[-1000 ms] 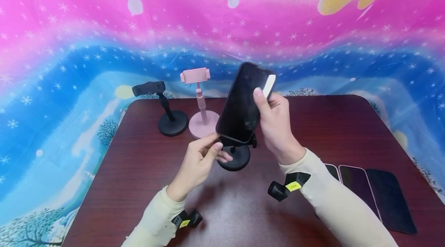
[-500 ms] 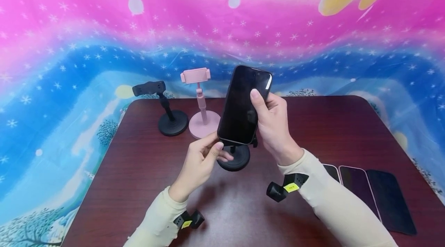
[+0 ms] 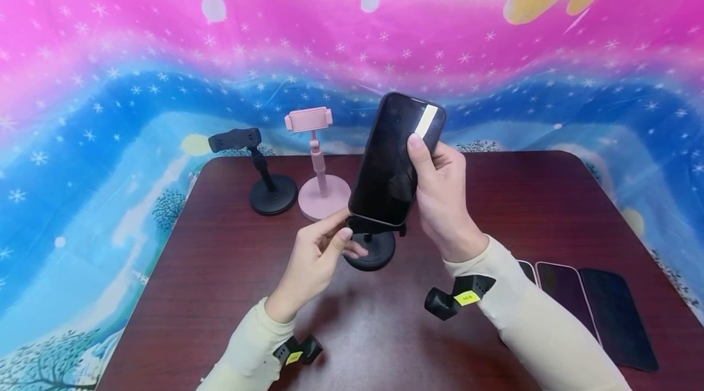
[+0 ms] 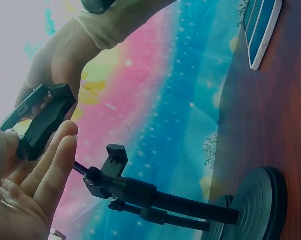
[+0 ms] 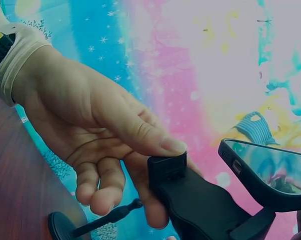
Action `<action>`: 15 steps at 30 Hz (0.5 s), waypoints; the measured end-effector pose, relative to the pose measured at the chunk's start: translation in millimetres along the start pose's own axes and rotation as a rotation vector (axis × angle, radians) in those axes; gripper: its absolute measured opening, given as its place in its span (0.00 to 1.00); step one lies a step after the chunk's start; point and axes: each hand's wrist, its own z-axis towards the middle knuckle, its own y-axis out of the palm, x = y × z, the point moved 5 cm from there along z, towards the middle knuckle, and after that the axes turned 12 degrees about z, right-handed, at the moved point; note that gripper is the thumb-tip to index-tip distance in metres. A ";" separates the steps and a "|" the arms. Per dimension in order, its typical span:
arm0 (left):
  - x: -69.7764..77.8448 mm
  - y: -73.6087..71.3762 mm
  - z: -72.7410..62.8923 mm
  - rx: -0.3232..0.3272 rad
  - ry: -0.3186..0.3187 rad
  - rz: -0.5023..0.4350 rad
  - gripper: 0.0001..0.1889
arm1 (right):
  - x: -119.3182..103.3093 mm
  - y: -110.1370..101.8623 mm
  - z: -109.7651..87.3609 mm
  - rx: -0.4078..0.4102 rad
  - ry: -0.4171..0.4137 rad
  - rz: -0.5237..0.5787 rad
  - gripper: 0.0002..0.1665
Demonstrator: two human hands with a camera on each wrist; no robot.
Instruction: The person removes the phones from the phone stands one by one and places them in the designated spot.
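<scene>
My right hand [image 3: 442, 195] grips a black smartphone [image 3: 382, 165] by its right side, thumb over the screen. The phone leans to the right, its bottom edge close over the clamp [image 3: 379, 226] of a black phone stand. My left hand [image 3: 313, 256] pinches the clamp's left end between thumb and index finger, its other fingers loosely bent. In the right wrist view the clamp cradle [image 5: 200, 200] faces up, and a gap shows between it and the phone [image 5: 270, 175]. The stand's round base [image 3: 374, 250] rests on the table.
A second black phone stand [image 3: 273, 195] and a pink phone stand [image 3: 324, 195] stand at the back left. Several phones lie side by side at the right, including a dark one [image 3: 618, 317], partly under my right forearm. A patterned cloth [image 3: 352, 43] hangs behind the table [image 3: 220, 293].
The phone first swings more upright and slightly down to the left, then tilts back right and rises a little with my right hand. My left hand stays at the clamp.
</scene>
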 end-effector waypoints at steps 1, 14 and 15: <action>-0.1 -0.2 0.0 0.003 0.001 0.003 0.22 | -0.7 -0.3 -0.3 0.003 0.001 0.006 0.15; 1.5 -0.7 0.5 0.029 0.015 0.035 0.18 | -5.3 -4.5 -5.6 0.027 0.018 0.012 0.15; 1.7 -0.6 0.7 0.031 0.017 0.040 0.18 | -5.5 -4.8 -6.2 0.028 0.020 0.010 0.15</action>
